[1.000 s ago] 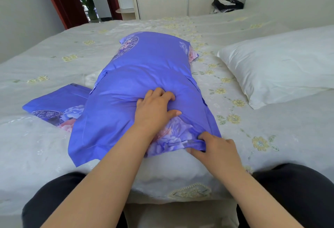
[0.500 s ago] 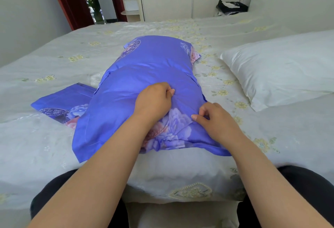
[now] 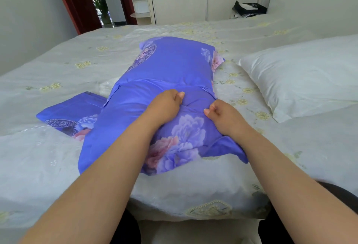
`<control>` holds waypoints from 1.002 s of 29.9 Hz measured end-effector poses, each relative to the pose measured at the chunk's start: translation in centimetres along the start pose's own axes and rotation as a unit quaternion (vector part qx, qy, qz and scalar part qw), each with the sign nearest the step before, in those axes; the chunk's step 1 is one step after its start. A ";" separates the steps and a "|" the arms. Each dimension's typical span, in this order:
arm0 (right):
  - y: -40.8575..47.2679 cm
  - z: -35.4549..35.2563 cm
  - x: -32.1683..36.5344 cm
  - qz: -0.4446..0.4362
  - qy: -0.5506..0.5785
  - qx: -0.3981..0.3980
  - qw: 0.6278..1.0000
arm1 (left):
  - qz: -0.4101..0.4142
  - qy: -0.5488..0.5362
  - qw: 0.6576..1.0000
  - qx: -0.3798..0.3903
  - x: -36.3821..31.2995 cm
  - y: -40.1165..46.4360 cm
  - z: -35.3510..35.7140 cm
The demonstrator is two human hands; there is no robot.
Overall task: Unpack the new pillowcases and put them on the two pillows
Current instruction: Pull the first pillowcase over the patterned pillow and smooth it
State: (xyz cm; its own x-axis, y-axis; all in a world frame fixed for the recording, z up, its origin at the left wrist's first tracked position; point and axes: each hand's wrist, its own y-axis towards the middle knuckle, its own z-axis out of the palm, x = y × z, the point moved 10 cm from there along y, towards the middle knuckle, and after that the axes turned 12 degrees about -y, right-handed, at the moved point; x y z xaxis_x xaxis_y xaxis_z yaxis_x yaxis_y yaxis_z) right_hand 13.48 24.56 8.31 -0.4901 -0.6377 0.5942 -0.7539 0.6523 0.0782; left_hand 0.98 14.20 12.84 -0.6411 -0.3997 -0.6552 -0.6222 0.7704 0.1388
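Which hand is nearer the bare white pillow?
Right. The right hand grips the purple pillowcase on the side facing the white pillow; the left hand grips it farther away.

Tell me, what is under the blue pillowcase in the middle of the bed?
The blue pillowcase bulges as if stuffed, probably with a pillow, but the fabric covers it fully. The bedspread lies beneath; both hands rest on top.
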 end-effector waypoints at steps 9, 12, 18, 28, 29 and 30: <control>-0.4 -9.1 -6.8 0.113 -0.160 -0.211 0.958 | 0.110 0.147 0.963 -0.198 1.3 -7.1 -4.6; -0.8 -9.8 -5.9 0.093 -0.188 -0.257 0.943 | 0.068 0.018 0.979 -0.189 4.1 -8.4 -4.8; -8.3 -2.7 8.1 -0.246 -0.106 -0.296 0.917 | -0.007 -0.268 0.915 -0.302 10.5 -13.3 -2.7; -7.7 3.4 12.8 -0.229 -0.261 -0.262 0.900 | 0.050 -0.120 0.955 -0.265 10.4 -12.9 -5.3; -7.7 3.1 13.1 -0.218 -0.268 -0.261 0.901 | 0.066 -0.122 0.955 -0.262 10.0 -12.8 -5.8; -7.7 2.7 13.5 -0.208 -0.270 -0.262 0.903 | 0.077 -0.132 0.955 -0.253 9.5 -12.5 -6.0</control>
State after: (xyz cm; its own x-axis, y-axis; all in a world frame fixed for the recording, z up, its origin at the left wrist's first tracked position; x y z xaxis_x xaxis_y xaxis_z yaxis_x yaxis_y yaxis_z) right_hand 11.47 9.83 13.52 -0.4600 -0.8871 -0.0392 -0.6806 0.3239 0.6572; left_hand -0.01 -2.24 9.30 -0.6487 -0.1106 -0.7529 -0.7100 0.4441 0.5465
